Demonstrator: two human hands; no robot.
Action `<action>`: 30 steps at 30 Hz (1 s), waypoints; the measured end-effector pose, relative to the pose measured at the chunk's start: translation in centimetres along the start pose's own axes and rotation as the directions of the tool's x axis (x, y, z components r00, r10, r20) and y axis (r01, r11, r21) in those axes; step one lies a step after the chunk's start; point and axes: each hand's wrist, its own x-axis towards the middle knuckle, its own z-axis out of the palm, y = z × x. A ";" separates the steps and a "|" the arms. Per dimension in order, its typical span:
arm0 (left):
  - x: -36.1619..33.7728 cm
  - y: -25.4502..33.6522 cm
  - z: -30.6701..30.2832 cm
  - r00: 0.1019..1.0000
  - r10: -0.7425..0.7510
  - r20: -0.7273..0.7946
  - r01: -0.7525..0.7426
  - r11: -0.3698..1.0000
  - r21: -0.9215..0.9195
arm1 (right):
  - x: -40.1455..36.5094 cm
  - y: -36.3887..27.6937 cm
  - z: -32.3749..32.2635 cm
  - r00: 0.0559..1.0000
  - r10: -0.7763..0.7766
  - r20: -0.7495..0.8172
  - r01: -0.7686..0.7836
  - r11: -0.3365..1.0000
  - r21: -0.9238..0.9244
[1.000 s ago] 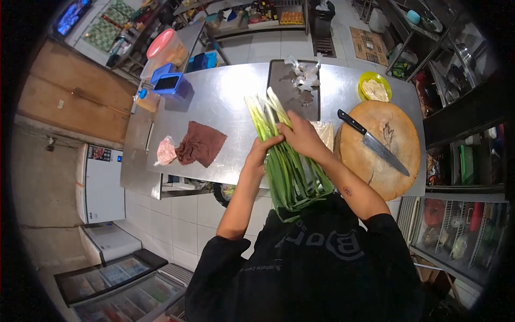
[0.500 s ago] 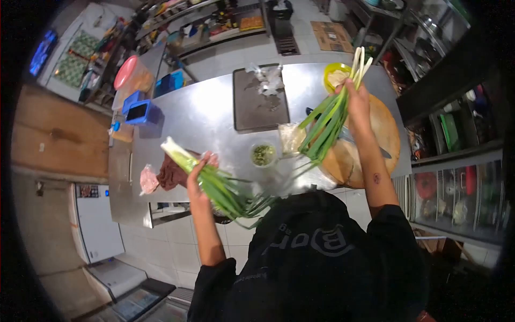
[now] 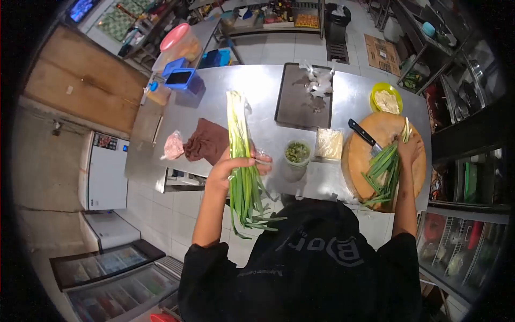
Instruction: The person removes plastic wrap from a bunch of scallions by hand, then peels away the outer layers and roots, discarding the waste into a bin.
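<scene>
My left hand (image 3: 229, 170) is closed around a bunch of spring onions (image 3: 245, 196), held upright at the table's near edge with the white ends pointing away from me. Clear plastic shows beside its fingers. On the round wooden chopping board (image 3: 358, 174), a smaller lot of spring onions (image 3: 382, 173) lies with its green leaves toward me. My right hand (image 3: 409, 149) grips these near their white ends; its fingertips are partly hidden. A black-handled knife (image 3: 362, 132) rests on the board, its blade partly under the leaves.
Left of the board are a packet (image 3: 329, 144) and a tub of chopped greens (image 3: 296, 152). A dark tray (image 3: 300, 104) with plastic bags and a yellow bowl (image 3: 385, 97) stand farther back. A brown cloth (image 3: 208, 140) and a pink bag (image 3: 173, 145) lie at left.
My right hand has lowered its spring onions from the air onto the board. The left bunch has swung from slanting to upright. My view has shifted, showing the knife more fully.
</scene>
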 end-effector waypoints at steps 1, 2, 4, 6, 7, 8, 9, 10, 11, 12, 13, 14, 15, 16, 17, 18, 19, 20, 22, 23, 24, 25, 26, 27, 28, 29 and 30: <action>0.2 0.1 0.5 0.998 -0.032 0.062 0.031 0.999 0.009 | -0.2 -1.2 -1.5 0.996 -0.075 -0.036 0.079 0.991 0.106; 0.5 0.2 0.8 0.997 -0.042 0.068 0.040 0.999 0.022 | -0.4 -2.2 -0.8 0.987 -0.154 -0.046 0.158 0.884 0.441; 1.0 0.2 1.5 0.975 -0.114 0.189 0.105 0.993 0.059 | -2.2 -7.3 -3.5 0.941 -0.260 0.218 -0.071 0.476 0.876; 1.4 0.1 2.7 0.954 -0.168 0.250 0.150 0.985 0.088 | -5.3 -13.9 -10.0 0.687 -0.588 0.427 -0.363 0.231 0.903; 1.7 0.1 3.5 0.933 -0.194 0.303 0.173 0.980 0.095 | -6.9 -16.0 -9.1 0.637 -0.769 0.052 -0.204 -0.103 0.974; 2.0 0.0 4.4 0.922 -0.226 0.314 0.196 0.973 0.124 | -8.0 -18.8 -13.2 0.515 -0.843 0.157 -0.368 -0.051 0.928; 2.2 -0.2 5.3 0.887 -0.275 0.370 0.248 0.961 0.120 | -9.5 -20.8 -12.2 0.401 -0.913 0.072 -0.626 -0.216 0.749; 2.4 -0.4 5.9 0.849 -0.318 0.422 0.297 0.948 0.116 | -10.4 -22.4 -13.0 0.341 -0.940 0.013 -0.715 -0.250 0.652; 2.5 -0.4 6.2 0.824 -0.382 0.419 0.344 0.924 0.166 | -11.5 -23.2 -14.7 0.379 -0.918 0.118 -0.768 -0.241 0.594; 2.5 -0.6 6.6 0.815 -0.400 0.420 0.353 0.917 0.188 | -11.6 -23.2 -13.5 0.401 -0.908 0.116 -0.762 -0.261 0.593; 2.5 -0.8 6.9 0.815 -0.401 0.419 0.353 0.916 0.190 | -12.0 -23.6 -11.8 0.252 -0.958 0.139 -0.838 -0.144 0.527; 2.3 -1.0 7.0 0.817 -0.400 0.415 0.353 0.916 0.189 | -12.4 -23.8 -10.1 0.092 -0.985 0.147 -0.890 -0.015 0.455; 2.2 -1.0 6.8 0.810 -0.434 0.395 0.386 0.901 0.199 | -12.2 -23.5 -11.1 0.104 -0.984 0.144 -0.891 -0.028 0.453; 2.1 -0.9 6.8 0.808 -0.439 0.392 0.387 0.898 0.207 | -11.6 -22.9 -13.1 0.199 -0.970 0.137 -0.837 -0.096 0.539; 2.0 -0.7 6.7 0.827 -0.427 0.367 0.361 0.902 0.237 | -10.9 -22.5 -14.7 0.288 -0.950 0.122 -0.770 -0.154 0.620; 2.0 -0.6 6.8 0.845 -0.410 0.343 0.332 0.905 0.265 | -10.3 -21.9 -15.3 0.290 -0.950 0.118 -0.768 -0.157 0.621; 1.9 -0.5 6.8 0.846 -0.408 0.344 0.330 0.906 0.264 | -9.6 -21.0 -15.6 0.257 -0.943 0.213 -0.795 -0.081 0.601; 1.7 -0.4 6.9 0.870 -0.395 0.294 0.334 0.912 0.237 | -9.1 -20.4 -16.0 0.221 -0.926 0.307 -0.820 -0.006 0.572; 1.6 -0.4 7.0 0.893 -0.378 0.244 0.333 0.920 0.208 | -9.0 -20.1 -17.5 0.286 -0.901 0.326 -0.798 -0.036 0.602; 1.8 -0.4 7.0 0.894 -0.371 0.251 0.260 0.886 0.385 | -8.6 -19.8 -17.7 0.263 -0.903 0.339 -0.805 -0.012 0.593; 1.9 -0.5 6.9 0.894 -0.367 0.257 0.179 0.818 0.547 | -8.4 -19.5 -17.8 0.239 -0.904 0.353 -0.814 0.012 0.581; 2.0 -0.6 6.9 0.889 -0.374 0.263 0.170 0.804 0.569 | -8.1 -19.3 -17.6 0.240 -0.904 0.353 -0.813 0.012 0.582; 2.0 -0.6 7.0 0.889 -0.373 0.264 0.169 0.805 0.569 | -7.8 -19.1 -17.4 0.274 -0.893 0.358 -0.798 -0.003 0.602; 1.9 -0.7 7.2 0.900 -0.377 0.217 0.194 0.796 0.574 | -7.7 -19.1 -17.3 0.308 -0.880 0.361 -0.783 -0.019 0.622; 1.9 -0.7 7.2 0.910 -0.377 0.170 0.218 0.787 0.577 | -7.9 -19.1 -17.1 0.307 -0.881 0.360 -0.782 -0.018 0.624; 2.1 -0.8 7.0 0.912 -0.374 0.172 0.215 0.789 0.575 | -8.2 -19.3 -16.9 0.365 -0.859 0.359 -0.775 -0.067 0.628; 2.5 -1.0 6.6 0.927 -0.344 0.148 0.156 0.713 0.683 | -8.3 -19.4 -16.9 0.421 -0.834 0.357 -0.764 -0.115 0.635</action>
